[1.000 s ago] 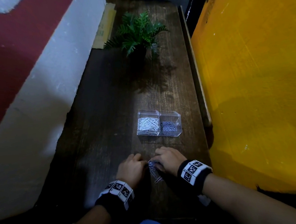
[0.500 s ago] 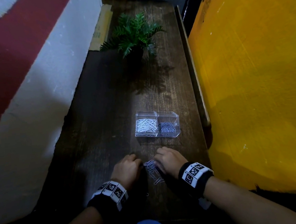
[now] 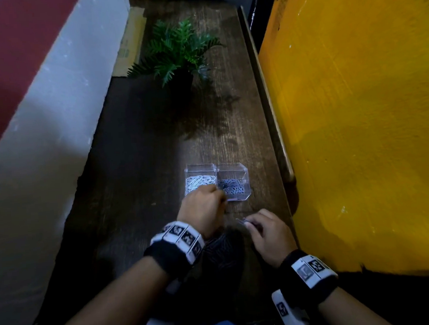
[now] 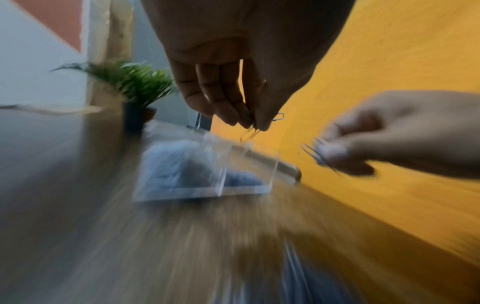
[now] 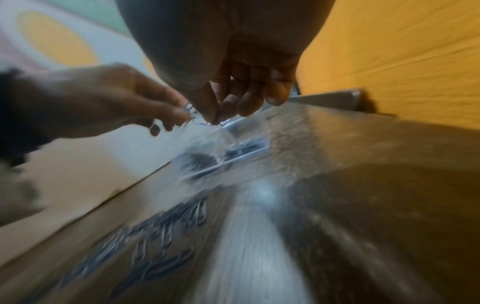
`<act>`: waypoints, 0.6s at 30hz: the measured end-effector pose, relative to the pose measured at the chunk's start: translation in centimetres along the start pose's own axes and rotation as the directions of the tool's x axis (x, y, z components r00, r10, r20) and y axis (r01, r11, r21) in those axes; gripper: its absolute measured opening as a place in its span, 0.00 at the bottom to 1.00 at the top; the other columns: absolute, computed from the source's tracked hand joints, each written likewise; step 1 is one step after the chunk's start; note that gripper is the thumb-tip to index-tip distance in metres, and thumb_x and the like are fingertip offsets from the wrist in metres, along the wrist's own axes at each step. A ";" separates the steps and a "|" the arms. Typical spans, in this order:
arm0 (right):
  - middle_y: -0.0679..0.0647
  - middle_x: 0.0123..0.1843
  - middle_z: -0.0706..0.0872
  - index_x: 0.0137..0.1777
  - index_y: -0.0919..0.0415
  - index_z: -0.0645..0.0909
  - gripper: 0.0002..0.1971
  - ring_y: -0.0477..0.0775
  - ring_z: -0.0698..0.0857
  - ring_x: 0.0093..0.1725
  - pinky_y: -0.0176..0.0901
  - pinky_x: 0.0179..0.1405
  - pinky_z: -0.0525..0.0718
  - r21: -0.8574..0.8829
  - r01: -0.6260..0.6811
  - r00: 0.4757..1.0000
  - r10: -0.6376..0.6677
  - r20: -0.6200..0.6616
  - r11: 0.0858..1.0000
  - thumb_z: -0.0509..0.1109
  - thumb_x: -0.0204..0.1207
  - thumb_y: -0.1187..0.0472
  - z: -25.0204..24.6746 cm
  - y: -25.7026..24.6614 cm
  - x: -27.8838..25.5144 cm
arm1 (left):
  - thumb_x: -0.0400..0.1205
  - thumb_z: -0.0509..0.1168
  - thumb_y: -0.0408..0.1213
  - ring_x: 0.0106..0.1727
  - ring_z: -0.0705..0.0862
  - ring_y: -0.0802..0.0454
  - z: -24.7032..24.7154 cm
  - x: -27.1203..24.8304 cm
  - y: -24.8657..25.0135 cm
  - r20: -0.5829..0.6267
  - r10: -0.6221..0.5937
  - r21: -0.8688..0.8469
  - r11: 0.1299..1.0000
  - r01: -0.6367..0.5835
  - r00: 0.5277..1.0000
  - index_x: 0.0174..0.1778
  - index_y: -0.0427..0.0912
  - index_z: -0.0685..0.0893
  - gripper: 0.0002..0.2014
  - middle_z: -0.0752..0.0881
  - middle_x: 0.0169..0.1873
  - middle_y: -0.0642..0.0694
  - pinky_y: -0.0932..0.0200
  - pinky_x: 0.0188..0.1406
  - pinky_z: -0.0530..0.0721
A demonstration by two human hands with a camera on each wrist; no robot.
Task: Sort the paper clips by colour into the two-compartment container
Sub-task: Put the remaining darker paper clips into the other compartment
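A clear two-compartment container [image 3: 231,168] stands on the dark wooden table [image 3: 138,183]; its left half holds white clips [image 3: 197,182], its right half blue clips [image 3: 234,186]. My left hand [image 3: 204,208] hovers at the container's near edge, over the divider, pinching blue paper clips [image 4: 278,118]. My right hand [image 3: 266,231] is lifted nearer to me and pinches blue paper clips [image 3: 241,221] between thumb and fingertips [image 5: 207,115]. A loose pile of clips [image 3: 221,253] lies on the table between my wrists, partly in shadow. Both wrist views are blurred by motion.
A small potted fern [image 3: 178,53] stands farther back on the table. A yellow wall [image 3: 358,127] runs close along the right, behind a raised wooden edge strip [image 3: 267,102]. A white and red wall [image 3: 39,111] borders the left. Cardboard [image 3: 131,41] leans at the back left.
Both hands have lifted off the loose pile with clips pinched. The left hand has travelled forward to the container; the right has risen only slightly.
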State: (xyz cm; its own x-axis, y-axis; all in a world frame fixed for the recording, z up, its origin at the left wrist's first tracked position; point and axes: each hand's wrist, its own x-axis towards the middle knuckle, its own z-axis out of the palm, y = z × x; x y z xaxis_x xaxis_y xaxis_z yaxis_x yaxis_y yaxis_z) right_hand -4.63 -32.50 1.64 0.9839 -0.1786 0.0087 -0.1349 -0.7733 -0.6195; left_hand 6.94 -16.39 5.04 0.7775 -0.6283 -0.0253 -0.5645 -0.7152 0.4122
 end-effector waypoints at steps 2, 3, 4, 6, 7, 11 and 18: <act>0.44 0.40 0.80 0.43 0.52 0.84 0.04 0.44 0.79 0.41 0.41 0.39 0.80 0.014 -0.024 0.999 0.024 -0.033 1.000 0.68 0.76 0.56 -0.4 0.3 0.0 | 0.83 0.58 0.44 0.52 0.82 0.47 -0.5 2.3 0.7 -0.010 0.005 0.050 0.999 -0.005 1.000 0.52 0.48 0.86 0.11 0.84 0.50 0.48 0.54 0.45 0.79; 0.43 0.40 0.79 0.43 0.52 0.84 0.05 0.43 0.79 0.41 0.41 0.39 0.80 0.027 -0.030 0.998 0.031 -0.046 0.999 0.67 0.76 0.55 -0.6 0.3 0.0 | 0.83 0.58 0.43 0.52 0.82 0.46 -0.7 3.3 0.9 -0.007 0.001 0.073 0.997 -0.001 1.000 0.52 0.48 0.86 0.11 0.84 0.51 0.48 0.53 0.45 0.79; 0.43 0.40 0.79 0.43 0.52 0.84 0.05 0.43 0.79 0.41 0.41 0.39 0.81 0.042 -0.031 0.998 0.033 -0.061 0.999 0.67 0.76 0.55 -0.8 0.3 0.2 | 0.83 0.59 0.43 0.52 0.82 0.46 -0.7 4.1 1.0 0.004 -0.007 0.090 0.996 0.007 1.000 0.53 0.47 0.86 0.11 0.84 0.51 0.47 0.53 0.46 0.79; 0.43 0.40 0.79 0.43 0.52 0.85 0.06 0.42 0.79 0.40 0.41 0.38 0.80 0.059 -0.029 0.996 0.034 -0.086 0.998 0.67 0.76 0.55 -1.2 0.3 0.4 | 0.83 0.60 0.41 0.51 0.83 0.46 -0.3 5.4 1.1 0.039 -0.028 0.116 0.993 0.024 0.999 0.52 0.46 0.86 0.10 0.84 0.50 0.46 0.52 0.47 0.84; 0.43 0.39 0.79 0.43 0.52 0.85 0.06 0.42 0.79 0.40 0.41 0.38 0.80 0.059 -0.031 0.995 0.036 -0.094 0.998 0.67 0.76 0.54 -1.3 0.3 0.6 | 0.83 0.61 0.40 0.50 0.83 0.46 -0.1 5.8 1.0 0.058 -0.038 0.126 0.992 0.030 0.998 0.51 0.45 0.86 0.09 0.84 0.49 0.46 0.50 0.47 0.85; 0.42 0.39 0.78 0.43 0.52 0.84 0.05 0.44 0.79 0.39 0.41 0.38 0.79 0.006 -0.058 0.993 0.059 -0.098 0.998 0.67 0.77 0.54 -1.7 0.4 1.9 | 0.82 0.62 0.37 0.49 0.83 0.45 0.8 6.6 1.1 0.119 -0.055 0.142 0.989 0.038 0.991 0.51 0.43 0.86 0.08 0.84 0.49 0.44 0.53 0.44 0.82; 0.45 0.40 0.77 0.43 0.53 0.82 0.07 0.46 0.77 0.40 0.41 0.40 0.77 -0.168 -0.095 0.995 0.087 -0.055 0.981 0.66 0.79 0.54 -2.4 -1.6 6.8 | 0.81 0.62 0.41 0.54 0.83 0.43 -0.1 4.2 0.6 0.020 -0.090 -0.029 0.995 0.090 0.996 0.57 0.48 0.85 0.11 0.84 0.54 0.47 0.50 0.47 0.82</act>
State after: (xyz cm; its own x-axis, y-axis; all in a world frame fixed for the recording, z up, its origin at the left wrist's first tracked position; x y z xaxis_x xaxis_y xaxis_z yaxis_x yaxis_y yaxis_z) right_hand 1.99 -33.90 4.60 0.9604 -0.2786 -0.0024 -0.2460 -0.8440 -0.4766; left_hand 9.90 -19.45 5.27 0.8195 -0.5674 -0.0804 -0.4837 -0.7601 0.4340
